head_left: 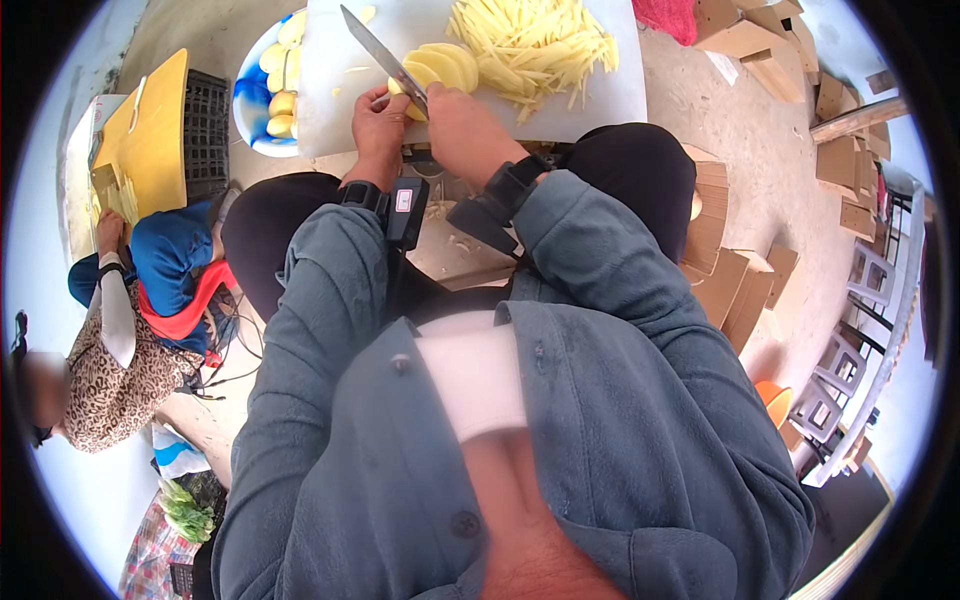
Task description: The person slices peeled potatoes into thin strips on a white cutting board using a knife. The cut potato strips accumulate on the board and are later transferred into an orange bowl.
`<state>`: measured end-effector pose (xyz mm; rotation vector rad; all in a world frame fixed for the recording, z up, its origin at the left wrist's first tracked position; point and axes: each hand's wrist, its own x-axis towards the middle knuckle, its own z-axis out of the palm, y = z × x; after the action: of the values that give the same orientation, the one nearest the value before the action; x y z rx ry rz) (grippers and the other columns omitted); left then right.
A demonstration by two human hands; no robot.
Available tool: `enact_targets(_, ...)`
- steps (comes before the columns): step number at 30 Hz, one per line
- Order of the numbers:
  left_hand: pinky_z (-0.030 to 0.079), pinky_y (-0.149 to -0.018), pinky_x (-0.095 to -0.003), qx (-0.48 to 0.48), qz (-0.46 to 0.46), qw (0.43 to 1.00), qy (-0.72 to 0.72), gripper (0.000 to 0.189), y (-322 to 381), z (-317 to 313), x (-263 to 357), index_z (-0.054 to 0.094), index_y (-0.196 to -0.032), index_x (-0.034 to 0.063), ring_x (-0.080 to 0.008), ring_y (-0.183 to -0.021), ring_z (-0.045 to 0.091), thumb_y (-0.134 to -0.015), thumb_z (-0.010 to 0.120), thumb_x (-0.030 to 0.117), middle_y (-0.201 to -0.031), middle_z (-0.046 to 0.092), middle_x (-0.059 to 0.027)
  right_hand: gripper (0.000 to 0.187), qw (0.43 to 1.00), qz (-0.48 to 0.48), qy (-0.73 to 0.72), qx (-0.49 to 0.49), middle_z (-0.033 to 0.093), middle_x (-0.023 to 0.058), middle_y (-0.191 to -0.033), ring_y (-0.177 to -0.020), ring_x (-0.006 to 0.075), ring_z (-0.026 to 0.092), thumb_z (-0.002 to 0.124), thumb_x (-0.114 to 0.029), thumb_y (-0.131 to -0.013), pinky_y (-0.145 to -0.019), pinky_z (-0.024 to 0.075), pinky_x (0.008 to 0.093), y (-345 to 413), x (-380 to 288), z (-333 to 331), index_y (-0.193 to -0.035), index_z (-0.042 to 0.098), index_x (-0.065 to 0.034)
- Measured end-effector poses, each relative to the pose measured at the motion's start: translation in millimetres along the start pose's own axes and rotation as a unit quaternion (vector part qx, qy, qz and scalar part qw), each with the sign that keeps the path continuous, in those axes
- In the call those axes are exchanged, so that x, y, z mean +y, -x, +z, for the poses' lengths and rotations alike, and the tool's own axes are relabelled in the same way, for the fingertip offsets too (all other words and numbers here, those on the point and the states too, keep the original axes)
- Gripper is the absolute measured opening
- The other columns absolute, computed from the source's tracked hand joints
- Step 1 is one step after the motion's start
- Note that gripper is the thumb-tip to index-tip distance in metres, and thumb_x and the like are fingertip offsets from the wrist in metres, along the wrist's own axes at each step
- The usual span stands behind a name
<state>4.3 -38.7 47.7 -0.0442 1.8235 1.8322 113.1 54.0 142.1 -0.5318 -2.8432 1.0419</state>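
Observation:
My right hand (469,131) grips the handle of a kitchen knife (379,52), whose blade points up and to the left over the white cutting board (330,82). Close by, the fingers of my left hand (377,127) rest against the near end of a row of potato slices (450,64), beside the blade. The slices lean on one another in a fan. A heap of potato strips (532,49) covers the right part of the board. Left of the board, a blue and white basin (251,97) holds several peeled potatoes (281,105).
A co-worker (127,345) sits at the left by a yellow board (154,127) with pale strips on it, near a black crate (206,127). Cardboard boxes (765,56) stand along the right. Flattened cardboard (739,292) lies by my right knee. Leafy greens (186,514) are at lower left.

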Motion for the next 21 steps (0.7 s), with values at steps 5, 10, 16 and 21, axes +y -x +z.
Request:
enact_targets(5,0.053,-0.068,-0.0278,0.018,-0.007,1.0,0.022,0.042,1.7,3.3,2.4,0.05,-0.121,0.0012,-0.0163,-0.081,0.062,-0.085,0.072,0.007,-0.101,0.063,-0.0106,0.02,1.0,-0.003,-0.003,-0.002,0.065,0.0292,-0.094,-0.093,0.0425,0.065,0.054,-0.004,-0.084,-0.08,0.0541,0.0472,-2.0,-0.9,1.4,-0.102,0.053,0.0059)
enact_targets(10,0.054,-0.069,-0.028,0.008,-0.014,1.0,0.001,0.044,-1.6,0.6,-1.3,0.048,-0.126,0.0016,-0.0159,-0.085,0.063,-0.089,0.068,0.009,-0.108,0.062,-0.0093,0.022,1.0,0.0,-0.01,0.001,0.064,0.0294,-0.095,-0.094,0.0429,0.065,0.055,-0.003,-0.083,-0.081,0.0538,0.0472,-2.2,-2.1,3.2,-0.103,0.053,0.0063)
enact_targets(16,0.053,-0.069,-0.027,0.007,-0.017,1.0,0.0,0.043,-2.1,-0.6,-3.2,0.048,-0.127,0.0014,-0.0139,-0.083,0.062,-0.089,0.068,0.011,-0.107,0.062,-0.009,0.023,1.0,-0.002,-0.019,-0.006,0.064,0.0297,-0.095,-0.093,0.043,0.065,0.057,-0.003,-0.082,-0.081,0.0542,0.0462,-5.0,0.2,4.4,-0.103,0.054,0.0064)
enact_targets(21,0.053,-0.07,-0.0264,0.011,-0.016,1.0,0.013,0.044,3.9,1.5,1.8,0.048,-0.128,0.0009,-0.0133,-0.08,0.061,-0.089,0.068,0.011,-0.104,0.063,-0.0079,0.022,1.0,-0.008,-0.019,-0.002,0.065,0.0295,-0.094,-0.092,0.0431,0.066,0.056,-0.003,-0.083,-0.08,0.0543,0.0462,-5.8,1.6,6.2,-0.103,0.054,0.0064)
